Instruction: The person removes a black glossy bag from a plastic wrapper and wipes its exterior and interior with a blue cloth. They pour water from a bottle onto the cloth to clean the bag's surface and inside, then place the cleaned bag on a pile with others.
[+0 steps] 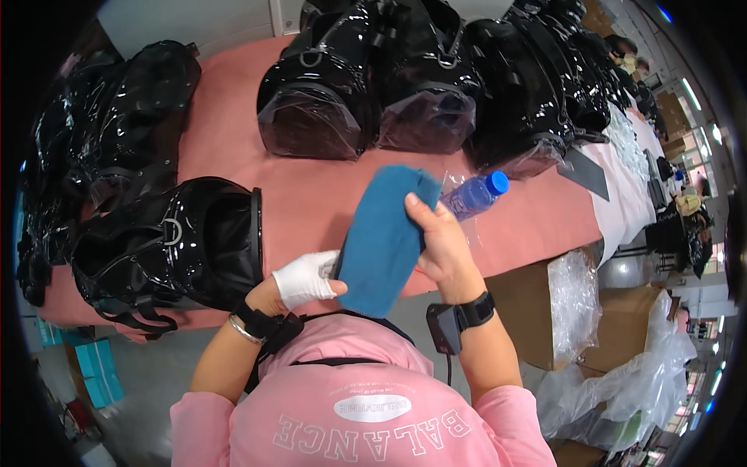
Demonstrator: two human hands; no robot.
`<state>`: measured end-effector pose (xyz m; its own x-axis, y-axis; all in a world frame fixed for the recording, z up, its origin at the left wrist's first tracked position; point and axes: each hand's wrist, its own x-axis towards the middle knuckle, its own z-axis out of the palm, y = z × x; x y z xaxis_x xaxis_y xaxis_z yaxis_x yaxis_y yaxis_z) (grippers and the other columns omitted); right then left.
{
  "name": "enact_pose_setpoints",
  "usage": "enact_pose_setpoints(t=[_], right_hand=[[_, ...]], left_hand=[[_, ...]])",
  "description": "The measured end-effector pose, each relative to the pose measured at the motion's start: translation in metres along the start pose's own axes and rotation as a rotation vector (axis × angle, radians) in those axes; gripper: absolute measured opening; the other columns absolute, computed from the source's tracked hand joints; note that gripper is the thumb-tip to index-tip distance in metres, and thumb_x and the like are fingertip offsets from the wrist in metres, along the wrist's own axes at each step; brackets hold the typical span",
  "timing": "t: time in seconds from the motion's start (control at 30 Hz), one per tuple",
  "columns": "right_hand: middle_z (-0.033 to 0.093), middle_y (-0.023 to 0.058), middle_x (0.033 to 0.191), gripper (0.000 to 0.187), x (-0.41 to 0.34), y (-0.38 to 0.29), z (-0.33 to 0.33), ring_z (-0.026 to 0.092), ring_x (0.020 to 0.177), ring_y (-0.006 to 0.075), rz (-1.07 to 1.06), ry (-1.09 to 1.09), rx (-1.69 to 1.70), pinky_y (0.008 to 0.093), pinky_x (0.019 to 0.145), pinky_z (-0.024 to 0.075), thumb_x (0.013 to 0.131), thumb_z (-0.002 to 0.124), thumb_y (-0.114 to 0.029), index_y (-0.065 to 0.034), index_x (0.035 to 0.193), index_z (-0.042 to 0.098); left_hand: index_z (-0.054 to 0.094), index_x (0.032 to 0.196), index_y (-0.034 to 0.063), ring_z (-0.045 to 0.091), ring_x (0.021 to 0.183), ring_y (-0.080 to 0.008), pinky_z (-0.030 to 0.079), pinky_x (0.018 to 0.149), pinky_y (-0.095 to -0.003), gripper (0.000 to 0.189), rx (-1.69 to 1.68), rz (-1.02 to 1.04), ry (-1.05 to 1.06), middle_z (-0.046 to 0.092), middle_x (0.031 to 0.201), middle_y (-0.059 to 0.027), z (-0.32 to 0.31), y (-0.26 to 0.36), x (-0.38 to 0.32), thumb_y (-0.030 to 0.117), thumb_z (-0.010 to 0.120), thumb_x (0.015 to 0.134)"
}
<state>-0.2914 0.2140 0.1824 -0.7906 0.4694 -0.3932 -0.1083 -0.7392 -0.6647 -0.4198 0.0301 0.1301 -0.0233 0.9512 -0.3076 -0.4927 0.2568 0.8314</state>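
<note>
A blue cloth piece [382,245] hangs tilted in front of my body, above the table edge. My right hand [439,242] grips its upper right side, thumb lying on the front face. At the lower left edge, my left hand [309,281] pinches the same cloth. It wears a white glove that leaves the thumb tip bare. The fingers behind the cloth are partly hidden. Left of my gloved hand a glossy black bag [169,245] lies on its side, its wide end facing my hands and a metal D-ring on top.
Several glossy black bags [318,76] with plastic film over their ends stand along the back of the pink-covered table [227,134]. More black pieces [140,111] are piled at left. A blue-capped bottle [475,195] lies beyond my right hand. Cardboard boxes [519,309] with plastic wrap stand below, right.
</note>
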Motion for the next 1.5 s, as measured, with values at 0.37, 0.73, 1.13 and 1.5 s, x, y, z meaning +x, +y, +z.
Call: enact_pose_setpoints(t=[0.37, 0.73, 1.13, 1.5], right_hand=[[0.063, 0.007, 0.1, 0.032, -0.001, 0.02, 0.036, 0.06, 0.089, 0.0134, -0.041, -0.121, -0.317, 0.028, 0.08, 0.0496, 0.084, 0.068, -0.017, 0.0008, 0.109, 0.057], [0.05, 0.0164, 0.113, 0.028, -0.004, 0.02, 0.035, 0.049, 0.102, 0.033, -1.082, 0.141, -1.258, 0.0389, 0.088, 0.0409, 0.071, 0.071, -0.005, -0.0022, 0.097, 0.059], [0.054, 0.017, 0.105, 0.009, 0.0, 0.01, 0.017, 0.054, 0.096, 0.0311, -0.906, 0.226, -1.104, 0.0363, 0.083, 0.0438, 0.081, 0.058, -0.004, 0.0009, 0.088, 0.055], [0.06, 0.0196, 0.105, 0.023, -0.099, 0.016, -0.164, 0.062, 0.087, 0.0339, 0.128, 0.165, -2.083, 0.0398, 0.072, 0.0495, 0.085, 0.056, -0.023, -0.0016, 0.092, 0.06]], left_hand=[[0.044, 0.128, -0.0013, 0.057, 0.106, -0.02, 0.046, 0.091, -0.0331, 0.073, 0.084, 0.215, 0.201, 0.057, 0.117, -0.0104, 0.007, 0.042, -0.012, 0.033, 0.077, 0.073], [0.042, 0.132, 0.002, 0.056, 0.108, -0.0198, 0.046, 0.093, -0.0348, 0.043, -0.152, 0.238, 0.251, 0.054, 0.122, -0.0093, 0.029, 0.049, -0.001, 0.018, 0.05, 0.092], [0.044, 0.129, 0.0019, 0.057, 0.099, -0.0142, 0.047, 0.087, -0.0295, 0.039, -0.059, 0.132, 0.164, 0.056, 0.116, -0.0071, 0.027, 0.042, 0.015, 0.017, 0.05, 0.093], [0.043, 0.131, 0.0034, 0.049, 0.119, -0.0299, 0.036, 0.103, -0.0461, 0.047, -0.917, 0.075, 0.133, 0.051, 0.129, -0.0143, 0.01, 0.034, 0.021, 0.031, 0.05, 0.093]])
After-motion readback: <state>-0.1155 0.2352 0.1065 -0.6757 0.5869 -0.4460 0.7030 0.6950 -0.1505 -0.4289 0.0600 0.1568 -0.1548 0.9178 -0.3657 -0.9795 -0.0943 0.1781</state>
